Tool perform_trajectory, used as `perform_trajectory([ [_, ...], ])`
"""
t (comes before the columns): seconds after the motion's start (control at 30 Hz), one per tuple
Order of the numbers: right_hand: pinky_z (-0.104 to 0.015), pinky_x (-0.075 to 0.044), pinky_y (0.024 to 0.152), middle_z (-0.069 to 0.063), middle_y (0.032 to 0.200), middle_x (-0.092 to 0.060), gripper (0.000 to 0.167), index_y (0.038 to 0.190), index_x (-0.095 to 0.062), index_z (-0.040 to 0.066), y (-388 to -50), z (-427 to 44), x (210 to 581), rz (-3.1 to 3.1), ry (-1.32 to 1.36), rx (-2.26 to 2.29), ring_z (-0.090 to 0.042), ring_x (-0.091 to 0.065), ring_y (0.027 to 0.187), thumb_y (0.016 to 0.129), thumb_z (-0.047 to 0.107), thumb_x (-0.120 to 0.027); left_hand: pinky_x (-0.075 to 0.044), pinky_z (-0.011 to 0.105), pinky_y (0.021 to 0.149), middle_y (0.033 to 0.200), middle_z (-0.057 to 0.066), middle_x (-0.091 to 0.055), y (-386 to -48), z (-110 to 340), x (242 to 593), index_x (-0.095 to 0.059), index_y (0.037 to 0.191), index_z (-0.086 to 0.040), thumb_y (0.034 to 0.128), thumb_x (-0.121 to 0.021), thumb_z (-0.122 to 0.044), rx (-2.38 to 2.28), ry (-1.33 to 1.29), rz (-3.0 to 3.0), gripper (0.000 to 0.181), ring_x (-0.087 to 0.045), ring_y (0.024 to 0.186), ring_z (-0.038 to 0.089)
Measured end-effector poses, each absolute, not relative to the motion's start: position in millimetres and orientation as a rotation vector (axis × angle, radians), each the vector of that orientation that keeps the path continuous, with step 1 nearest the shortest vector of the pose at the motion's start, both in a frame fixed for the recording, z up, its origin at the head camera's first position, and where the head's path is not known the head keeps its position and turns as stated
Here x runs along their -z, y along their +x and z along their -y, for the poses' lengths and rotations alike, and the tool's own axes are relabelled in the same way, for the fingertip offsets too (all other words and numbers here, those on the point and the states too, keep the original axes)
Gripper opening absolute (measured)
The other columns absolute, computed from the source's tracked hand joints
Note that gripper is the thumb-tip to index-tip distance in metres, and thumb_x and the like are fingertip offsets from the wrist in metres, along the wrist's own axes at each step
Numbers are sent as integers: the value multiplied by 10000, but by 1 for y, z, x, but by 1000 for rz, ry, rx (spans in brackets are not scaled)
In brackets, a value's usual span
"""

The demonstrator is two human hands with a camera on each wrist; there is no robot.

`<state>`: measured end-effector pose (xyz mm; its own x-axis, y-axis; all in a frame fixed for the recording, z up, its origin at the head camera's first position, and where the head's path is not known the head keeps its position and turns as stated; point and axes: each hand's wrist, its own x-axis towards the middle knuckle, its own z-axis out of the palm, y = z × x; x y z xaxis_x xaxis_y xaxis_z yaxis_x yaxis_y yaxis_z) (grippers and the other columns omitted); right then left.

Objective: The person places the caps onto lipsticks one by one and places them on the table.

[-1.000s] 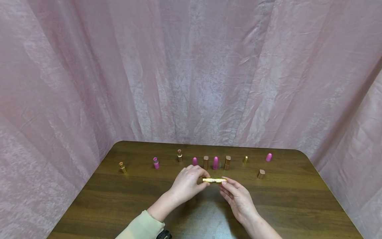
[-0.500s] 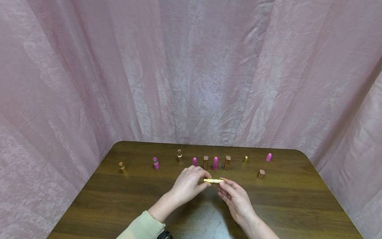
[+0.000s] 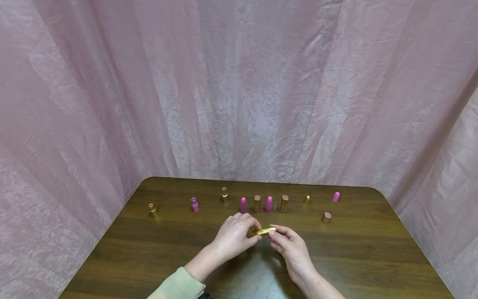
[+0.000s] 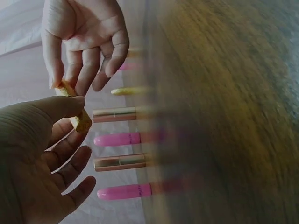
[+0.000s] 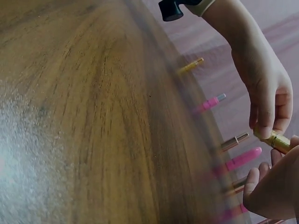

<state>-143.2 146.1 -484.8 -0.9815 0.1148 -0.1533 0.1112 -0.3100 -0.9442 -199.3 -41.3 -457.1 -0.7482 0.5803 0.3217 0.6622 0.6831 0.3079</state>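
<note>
Both hands hold a gold lipstick tube above the table. My left hand pinches its left end between thumb and fingers. The thumb and index finger of my right hand grip the right end, which is tilted slightly up. In the right wrist view a dark seam crosses the gold tube. Just beyond the hands stand a pink lipstick, a rose-gold lipstick, a second pink lipstick and a second rose-gold lipstick, all capped and upright.
Uncapped bases stand at the left: gold, pink and rose-gold. Loose caps stand at the right: gold, pink and rose-gold. Pink curtains surround the wooden table.
Both hands have come slightly nearer the body, the right one also leftward. The gold tube shows shorter between them and has gone from level to tilted. The leftmost capped pink lipstick is now fully visible.
</note>
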Motion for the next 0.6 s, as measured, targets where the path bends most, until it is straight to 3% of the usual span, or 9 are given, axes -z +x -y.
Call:
perform_trajectory([
  [0.23,-344,-541,890,-102,1196,-685,383,1280,-660,-36,-140,-143,478,1980,-206,-2450,-190,-640,1055,930,101,-735,-478,319,803,920,-148,-667,-202,48,465,-725,980,-242,834,-840,-293,610,-991,2692,193,-557,852,87],
  [0.43,-435,-500,973,-167,1238,-692,367,1292,-654,-27,-141,-149,473,2128,-59,-2422,-253,-618,1168,966,136,-696,-476,326,780,897,-157,-660,-209,59,471,-711,981,-241,844,-823,-286,667,-953,2724,183,-553,837,82],
  [0.6,-449,-487,993,-185,1234,-698,354,1276,-658,-8,-142,-163,469,2234,13,-2346,-230,-625,1185,985,194,-682,-485,342,771,878,-110,-665,-218,73,473,-687,966,-213,843,-814,-241,809,-843,2764,179,-576,846,120],
])
